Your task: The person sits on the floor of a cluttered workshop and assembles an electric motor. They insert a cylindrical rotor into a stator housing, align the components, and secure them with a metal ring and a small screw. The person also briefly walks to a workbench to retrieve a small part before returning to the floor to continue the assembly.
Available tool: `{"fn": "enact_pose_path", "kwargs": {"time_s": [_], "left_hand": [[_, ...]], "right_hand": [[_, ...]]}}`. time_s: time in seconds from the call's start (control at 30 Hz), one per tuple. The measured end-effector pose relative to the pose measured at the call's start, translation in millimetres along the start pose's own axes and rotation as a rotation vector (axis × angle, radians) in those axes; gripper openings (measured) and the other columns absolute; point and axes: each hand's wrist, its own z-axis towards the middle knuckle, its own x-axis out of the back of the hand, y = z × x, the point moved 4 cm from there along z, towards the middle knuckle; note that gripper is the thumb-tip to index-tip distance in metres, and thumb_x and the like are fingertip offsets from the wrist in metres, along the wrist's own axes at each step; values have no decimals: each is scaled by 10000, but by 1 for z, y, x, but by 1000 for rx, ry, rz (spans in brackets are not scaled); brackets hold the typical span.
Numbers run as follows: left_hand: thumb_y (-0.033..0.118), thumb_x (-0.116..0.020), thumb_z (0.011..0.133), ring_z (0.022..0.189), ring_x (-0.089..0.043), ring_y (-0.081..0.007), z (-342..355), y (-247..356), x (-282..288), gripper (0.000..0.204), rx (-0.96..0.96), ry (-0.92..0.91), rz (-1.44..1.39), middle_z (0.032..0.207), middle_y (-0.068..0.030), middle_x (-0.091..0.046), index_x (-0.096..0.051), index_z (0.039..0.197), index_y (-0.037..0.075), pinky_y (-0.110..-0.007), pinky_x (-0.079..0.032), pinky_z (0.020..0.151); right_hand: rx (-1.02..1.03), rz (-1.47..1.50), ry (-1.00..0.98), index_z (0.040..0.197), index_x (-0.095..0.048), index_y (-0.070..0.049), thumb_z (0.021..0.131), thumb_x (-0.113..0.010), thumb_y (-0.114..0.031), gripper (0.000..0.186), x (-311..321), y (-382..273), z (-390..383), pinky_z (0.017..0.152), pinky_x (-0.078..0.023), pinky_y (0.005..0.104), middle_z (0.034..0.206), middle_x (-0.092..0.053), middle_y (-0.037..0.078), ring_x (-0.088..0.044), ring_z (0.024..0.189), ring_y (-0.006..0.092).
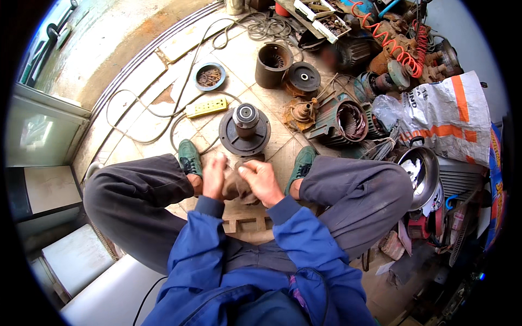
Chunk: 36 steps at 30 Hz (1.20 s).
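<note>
Between my knees, a brown, dirty rag [235,183] is bunched up, hanging between my two hands. My right hand [262,182] is closed on its right side, the thumb laid across the top. Against the rag's left side is my left hand [213,176]; motion smears its fingers, so their grip cannot be made out. Just beyond both hands, a dark round motor end cover [231,140] rests on the tiled floor. A shaft with a shiny ball bearing [246,113] stands up from its middle.
A yellow power strip [206,107] and a blue-rimmed bowl of bolts [210,76] lie ahead, amid loose cable. Farther off stand a hollow cylinder housing [273,65] and a round flange [302,79]. Motor housings [342,120], a white-orange sack [448,117] and a metal pan [421,173] crowd the right.
</note>
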Motion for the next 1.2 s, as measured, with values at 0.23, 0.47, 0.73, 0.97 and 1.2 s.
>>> {"fn": "enact_pose_path", "kwargs": {"time_s": [0.23,0.47,0.73,0.97,1.2], "left_hand": [[284,-656,995,1076,-576,-129,-90,32,-39,498,29,-427,-207,1211,-74,-623,-511,1372,-7,-284,-491,909],[140,-690,954,907,-641,-125,-35,75,28,308,-367,73,215,1017,-78,-709,-646,1178,-67,-280,-525,817],[173,-731,853,892,-667,-357,57,173,-34,294,-782,105,903,938,-183,-675,-726,1134,86,-416,-523,813],[153,-758,787,976,-665,-337,76,158,-59,334,-814,-155,1077,1026,-144,-678,-747,1120,132,-401,-520,837],[174,-690,861,919,-669,-359,53,135,-29,271,-771,33,1096,991,-146,-670,-732,1124,130,-431,-533,796]], "right_hand": [[-178,557,-124,903,-695,6,995,-571,-156,224,-7,4,1,697,-509,278,809,-680,28,-613,755,95],[-5,-686,365,1168,-652,29,870,-669,-168,358,43,-35,3,879,-525,457,1043,-697,237,-674,978,389],[351,-992,314,1388,-477,76,813,-731,-156,670,24,-12,26,1107,-370,499,1553,-339,223,-421,1345,420],[372,-998,308,1413,-446,67,785,-738,-110,714,27,-9,26,1092,-403,476,1556,-327,230,-456,1328,406],[356,-1007,269,1408,-434,80,782,-740,-118,725,19,-16,27,1030,-418,491,1569,-315,215,-512,1243,398]]}}
